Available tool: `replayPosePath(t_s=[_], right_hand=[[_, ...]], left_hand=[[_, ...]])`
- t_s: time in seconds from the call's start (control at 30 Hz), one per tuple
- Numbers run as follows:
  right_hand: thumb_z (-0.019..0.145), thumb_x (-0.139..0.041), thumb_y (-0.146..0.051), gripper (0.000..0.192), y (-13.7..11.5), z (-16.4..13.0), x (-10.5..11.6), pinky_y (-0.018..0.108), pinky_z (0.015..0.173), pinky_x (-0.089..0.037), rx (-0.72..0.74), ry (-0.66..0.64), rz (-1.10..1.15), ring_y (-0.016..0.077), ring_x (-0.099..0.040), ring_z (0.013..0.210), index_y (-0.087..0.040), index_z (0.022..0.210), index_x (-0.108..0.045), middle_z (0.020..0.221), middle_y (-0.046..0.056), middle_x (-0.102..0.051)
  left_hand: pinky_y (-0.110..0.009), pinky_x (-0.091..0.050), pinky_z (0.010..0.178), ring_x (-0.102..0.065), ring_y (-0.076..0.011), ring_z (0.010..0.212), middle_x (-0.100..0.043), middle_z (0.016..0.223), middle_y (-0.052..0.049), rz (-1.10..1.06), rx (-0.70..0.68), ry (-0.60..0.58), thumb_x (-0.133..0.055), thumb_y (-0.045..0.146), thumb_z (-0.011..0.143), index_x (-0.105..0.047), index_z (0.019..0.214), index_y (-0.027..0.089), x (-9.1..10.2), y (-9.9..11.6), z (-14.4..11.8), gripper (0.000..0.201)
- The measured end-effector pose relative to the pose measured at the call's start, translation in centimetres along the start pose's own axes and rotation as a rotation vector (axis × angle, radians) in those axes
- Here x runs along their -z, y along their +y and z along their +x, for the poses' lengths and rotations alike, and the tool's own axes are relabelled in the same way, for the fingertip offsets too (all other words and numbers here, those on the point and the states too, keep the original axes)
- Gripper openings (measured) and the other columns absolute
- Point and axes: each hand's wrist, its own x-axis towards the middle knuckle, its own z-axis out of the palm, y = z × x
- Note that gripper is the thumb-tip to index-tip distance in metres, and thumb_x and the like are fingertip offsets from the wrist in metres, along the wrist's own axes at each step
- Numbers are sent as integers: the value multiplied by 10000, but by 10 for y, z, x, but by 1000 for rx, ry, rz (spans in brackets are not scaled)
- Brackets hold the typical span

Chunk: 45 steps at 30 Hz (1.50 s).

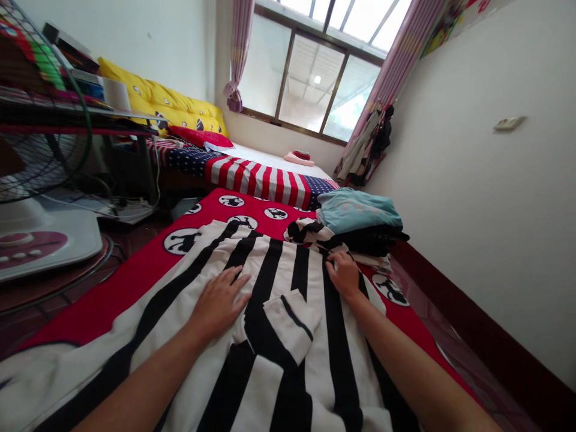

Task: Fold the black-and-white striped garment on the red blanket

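Observation:
A black-and-white striped garment (270, 336) lies spread over a red mat (135, 276) printed with round black-and-white figures. My left hand (219, 302) rests flat on the garment, fingers apart, left of a folded striped flap (292, 321). My right hand (344, 273) presses the cloth near its far right edge, fingers curled down on the fabric. Whether it pinches the cloth I cannot tell. Just beyond my right hand sits a pile of folded clothes (355, 222), light blue on top and dark below.
A standing fan (40, 180) is at the left beside a cluttered desk (81, 108). A bed (256, 174) with a stars-and-stripes cover and yellow cushions lies ahead under a window (315, 78). Clothes hang (366, 147) in the far corner. A white wall (495, 210) runs along the right.

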Motion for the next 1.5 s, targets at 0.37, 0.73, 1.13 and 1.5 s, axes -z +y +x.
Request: replayPosePath(t_s=[0.37, 0.73, 1.13, 1.5], right_hand=[[956, -242, -568, 661, -30, -32, 5, 501, 1154, -145, 89, -469, 56, 259, -73, 1472, -229, 1522, -196, 1605, 60, -85], [961, -299, -490, 620, 44, -104, 57, 589, 1121, -190, -194, -373, -209, 334, -122, 1457, -202, 1507, -255, 1593, 105, -146], [954, -241, -490, 576, 18, -151, 29, 515, 1138, -243, 70, -291, -9, 227, -164, 1460, -281, 1489, -289, 1578, 11, -225], [928, -260, -514, 571, 24, -151, 13, 530, 1086, -333, 82, -158, -4, 263, -278, 1423, -302, 1445, -382, 1538, 19, -333]], left_hand=[[-479, -371, 1059, -408, -269, 1349, -446, 1473, -48, 69, -23, -60, -380, 440, 931, -517, 1350, 286, -4, -4, 0, 467], [-455, -325, 1097, -369, -264, 1377, -416, 1495, -61, 60, -7, -60, -401, 421, 929, -494, 1370, 258, -5, -1, 0, 480], [-392, -171, 1179, -192, -251, 1456, -238, 1566, -136, 92, 5, -224, -355, 536, 939, -349, 1463, 124, 22, -39, -22, 667], [-351, -429, 962, -569, -248, 1155, -639, 1226, -131, 9, 283, 22, -405, 251, 914, -629, 1197, 165, 80, -74, 3, 371]])
